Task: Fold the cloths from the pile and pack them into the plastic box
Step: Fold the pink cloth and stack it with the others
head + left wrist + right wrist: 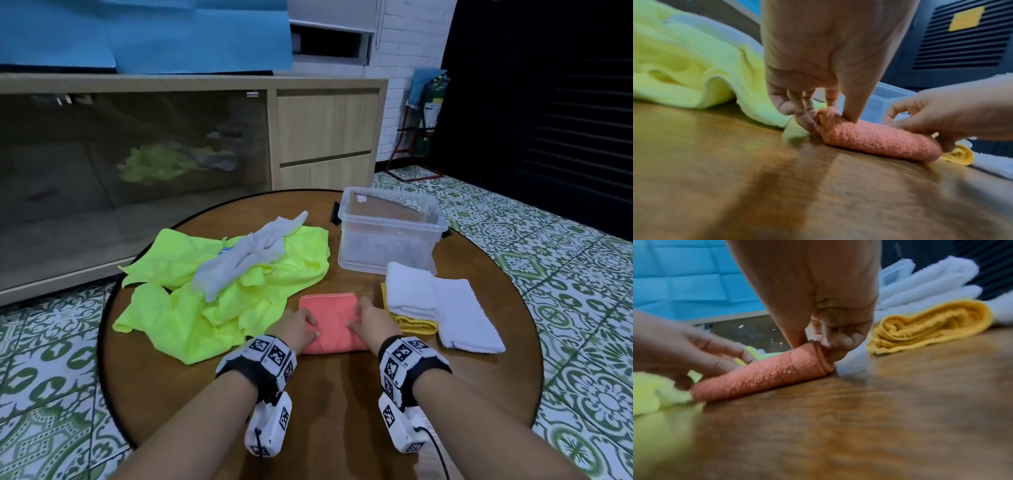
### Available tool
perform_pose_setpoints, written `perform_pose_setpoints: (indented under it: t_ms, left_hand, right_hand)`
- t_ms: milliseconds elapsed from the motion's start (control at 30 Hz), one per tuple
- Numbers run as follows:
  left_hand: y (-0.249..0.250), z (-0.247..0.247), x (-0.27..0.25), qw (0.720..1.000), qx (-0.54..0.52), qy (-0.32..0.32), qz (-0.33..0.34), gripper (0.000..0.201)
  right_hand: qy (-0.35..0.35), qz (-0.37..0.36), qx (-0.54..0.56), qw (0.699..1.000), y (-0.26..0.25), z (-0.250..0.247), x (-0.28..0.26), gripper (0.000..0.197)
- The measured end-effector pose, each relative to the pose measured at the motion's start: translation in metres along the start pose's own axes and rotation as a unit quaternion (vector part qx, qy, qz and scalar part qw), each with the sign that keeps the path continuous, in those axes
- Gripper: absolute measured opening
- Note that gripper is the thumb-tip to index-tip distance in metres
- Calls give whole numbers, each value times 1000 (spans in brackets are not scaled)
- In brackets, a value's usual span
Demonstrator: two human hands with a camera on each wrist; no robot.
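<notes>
A folded pink cloth point(330, 320) lies on the round wooden table point(329, 411) in front of me. My left hand point(301, 327) pinches its left edge, thumb on top and fingers at the side point(807, 120). My right hand point(368, 318) pinches its right edge point(824, 352). The pile of neon yellow cloths point(219, 291) with a grey-white cloth point(246, 255) on top lies to the left. The clear plastic box point(390, 233) stands empty at the back right.
Folded white towels point(445, 308) and a folded yellow cloth point(414, 323) lie right of the pink cloth, just in front of the box. A wooden cabinet point(325, 133) stands behind the table. Patterned tile floor surrounds it.
</notes>
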State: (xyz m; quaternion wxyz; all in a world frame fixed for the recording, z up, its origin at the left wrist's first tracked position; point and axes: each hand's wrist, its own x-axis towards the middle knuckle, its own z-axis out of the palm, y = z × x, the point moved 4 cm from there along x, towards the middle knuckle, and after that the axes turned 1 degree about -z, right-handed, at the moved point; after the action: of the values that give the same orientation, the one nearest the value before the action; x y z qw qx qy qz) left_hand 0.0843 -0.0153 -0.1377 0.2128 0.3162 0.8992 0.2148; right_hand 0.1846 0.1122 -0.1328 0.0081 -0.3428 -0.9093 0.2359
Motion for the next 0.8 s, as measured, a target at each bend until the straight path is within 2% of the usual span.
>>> perform_pose_setpoints:
  t_ms: [67, 133, 233, 300, 400, 467, 633, 733, 800]
  left_hand:
    - [3, -2, -1, 997, 82, 12, -7, 30]
    - [8, -5, -4, 987, 153, 41, 28, 36]
    - [18, -8, -10, 958, 229, 64, 160, 37]
    - [20, -6, -15, 940, 258, 33, 219, 44]
    - [11, 5, -16, 937, 285, -40, 200, 70]
    - [5, 12, -17, 939, 293, -58, 170, 73]
    - [7, 11, -19, 946, 267, -14, 184, 63]
    - [8, 0, -20, 970, 185, -12, 159, 49]
    - [7, -8, -18, 985, 102, -5, 136, 42]
  right_hand:
    - [11, -12, -72, 997, -2, 0, -1, 37]
    - [51, -58, -139, 987, -7, -4, -3, 40]
    - [86, -195, -194, 958, -16, -9, -13, 36]
    - [48, -258, -235, 936, -16, -6, -22, 42]
    - [-53, -244, -287, 925, -4, 3, -29, 68]
    - [-98, -217, -287, 928, 2, 9, -32, 74]
    - [-69, -230, -229, 944, 0, 7, -34, 59]
    - [-50, -240, -173, 954, -2, 0, -37, 51]
    - [-45, -213, -101, 971, -3, -9, -38, 46]
